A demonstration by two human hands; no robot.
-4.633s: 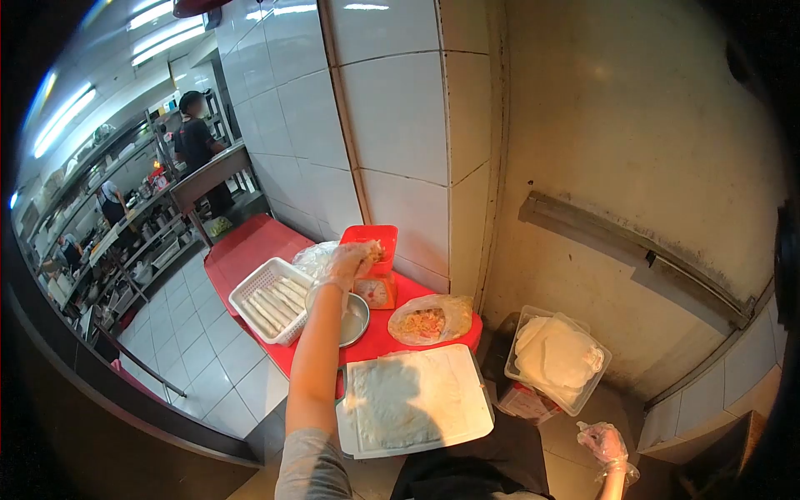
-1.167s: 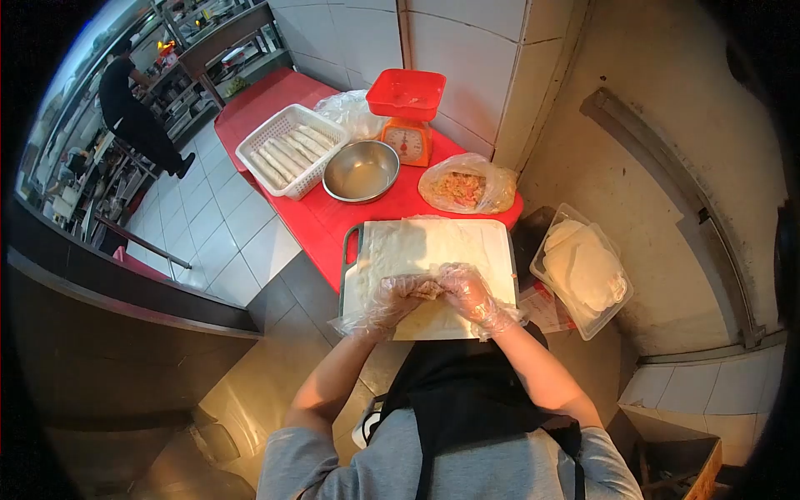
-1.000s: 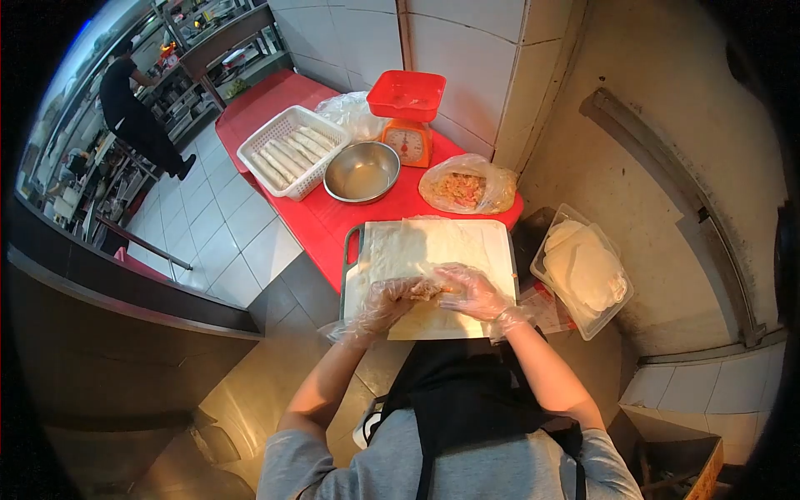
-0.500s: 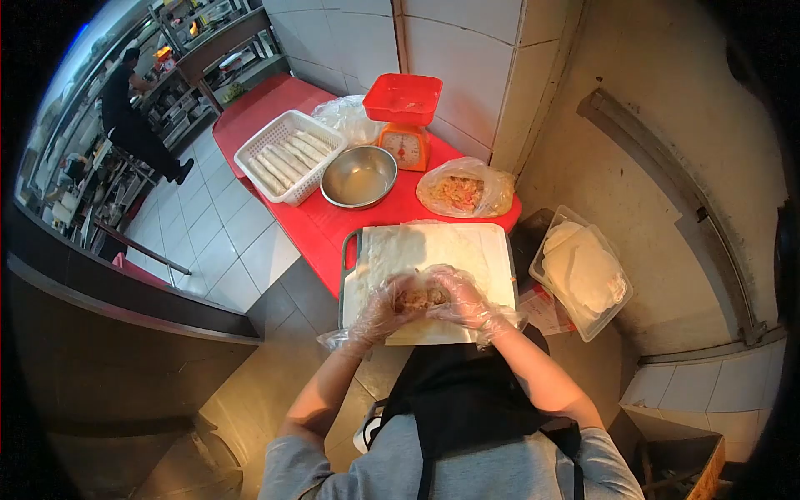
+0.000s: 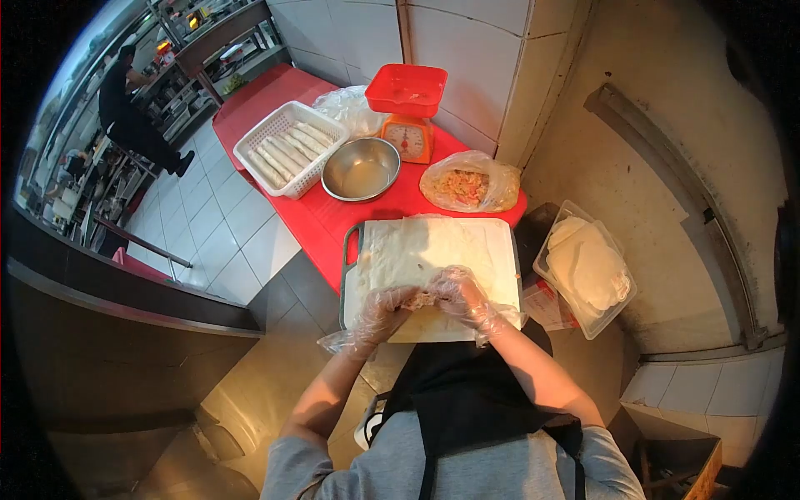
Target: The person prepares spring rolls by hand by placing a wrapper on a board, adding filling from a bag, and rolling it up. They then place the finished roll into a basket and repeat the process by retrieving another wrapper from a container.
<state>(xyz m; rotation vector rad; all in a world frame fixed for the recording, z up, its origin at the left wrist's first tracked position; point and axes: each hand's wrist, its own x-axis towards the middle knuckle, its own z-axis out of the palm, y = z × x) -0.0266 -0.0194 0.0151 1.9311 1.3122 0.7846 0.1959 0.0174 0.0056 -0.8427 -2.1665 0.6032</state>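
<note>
Both hands wear clear plastic gloves and meet over the near part of a white cutting board (image 5: 505, 283). My left hand (image 5: 385, 310) curls round one end of a small lump of filling (image 5: 421, 301). At the other end, the fingers of my right hand (image 5: 458, 293) close on the same lump and cover much of it. Beneath and beyond the hands, a thin pale sheet of dough (image 5: 408, 246) lies flat on the board. Behind the board, an open plastic bag of orange filling (image 5: 467, 187) rests on the red table (image 5: 312, 229).
A white basket of rolls (image 5: 292, 150), a metal bowl (image 5: 361, 169) and an orange scale (image 5: 407, 137) stand at the back. On the right is a plastic container (image 5: 586, 271) of stacked pale sheets. Another person (image 5: 129, 108) stands far left.
The hands have drawn closer together round the filling, so less of it shows between them. The view has shifted slightly.
</note>
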